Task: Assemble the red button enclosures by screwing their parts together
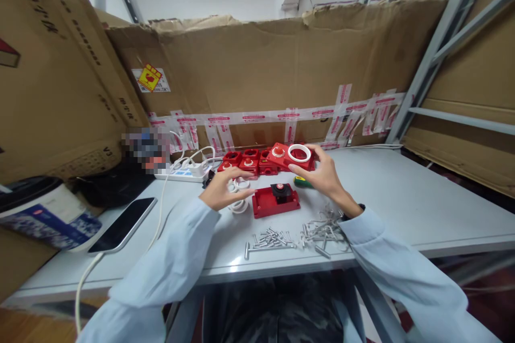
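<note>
My right hand (322, 174) grips a red cover plate (286, 156) with a white ring (299, 153) and a small red knob on it, held tilted above the table. At the left, my left hand (226, 187) is spread with nothing in it, its fingertips near a red open box (265, 206). Inside that box sits a black part (281, 191) with a red and white centre. Loose white rings (238, 205) lie beneath and beside my left hand. Several red units (248, 162) stand in a row behind.
Nearer the front edge lie loose screws (273, 238), a T-shaped metal tool (247, 250) and a pile of metal pieces (325, 229). A green-handled tool (302, 181) is behind the box. To the left are a phone (123, 225), a power strip (183, 173) and a bucket (48, 214).
</note>
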Available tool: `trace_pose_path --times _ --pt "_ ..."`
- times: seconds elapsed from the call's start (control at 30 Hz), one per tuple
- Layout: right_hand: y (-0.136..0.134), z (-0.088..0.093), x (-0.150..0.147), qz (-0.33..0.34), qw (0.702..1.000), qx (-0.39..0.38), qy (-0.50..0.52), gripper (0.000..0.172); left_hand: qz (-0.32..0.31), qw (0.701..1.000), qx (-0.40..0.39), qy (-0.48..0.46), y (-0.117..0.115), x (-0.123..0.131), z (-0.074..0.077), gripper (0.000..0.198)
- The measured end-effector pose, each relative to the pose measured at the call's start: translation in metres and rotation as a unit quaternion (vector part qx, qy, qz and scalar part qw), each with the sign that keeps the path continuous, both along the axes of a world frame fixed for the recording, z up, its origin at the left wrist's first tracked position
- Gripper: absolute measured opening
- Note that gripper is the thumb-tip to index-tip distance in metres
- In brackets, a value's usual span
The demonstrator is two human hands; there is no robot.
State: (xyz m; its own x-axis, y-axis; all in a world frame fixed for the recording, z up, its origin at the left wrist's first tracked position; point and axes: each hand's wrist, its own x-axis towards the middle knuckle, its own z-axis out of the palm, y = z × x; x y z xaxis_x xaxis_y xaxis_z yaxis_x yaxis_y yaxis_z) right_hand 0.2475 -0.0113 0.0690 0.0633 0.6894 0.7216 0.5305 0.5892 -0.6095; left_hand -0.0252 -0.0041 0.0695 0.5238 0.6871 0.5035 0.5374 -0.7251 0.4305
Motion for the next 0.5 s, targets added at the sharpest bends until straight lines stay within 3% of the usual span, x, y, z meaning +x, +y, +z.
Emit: trace_pose_path --times 0.1,0.17,0.33,0.5 --pt "0.0 0.001 0.0 0.009 1.0 0.007 0.003 0.05 -0.028 1.0 -0.008 -0.003 0.006 0.045 0.003 0.037" --pt "-0.001 0.002 0.001 0.012 1.0 0.01 0.004 0.049 -0.025 1.0 -0.008 0.014 0.013 0.062 -0.002 0.036" --pt "-0.001 0.001 0.0 0.002 1.0 0.005 0.004 0.05 -0.021 0.999 -0.005 0.044 0.023 0.07 -0.016 0.032" --pt "0.0 0.001 0.0 -0.001 1.0 -0.002 0.001 0.052 -0.018 0.998 -0.008 0.058 0.023 0.07 -0.019 0.034"
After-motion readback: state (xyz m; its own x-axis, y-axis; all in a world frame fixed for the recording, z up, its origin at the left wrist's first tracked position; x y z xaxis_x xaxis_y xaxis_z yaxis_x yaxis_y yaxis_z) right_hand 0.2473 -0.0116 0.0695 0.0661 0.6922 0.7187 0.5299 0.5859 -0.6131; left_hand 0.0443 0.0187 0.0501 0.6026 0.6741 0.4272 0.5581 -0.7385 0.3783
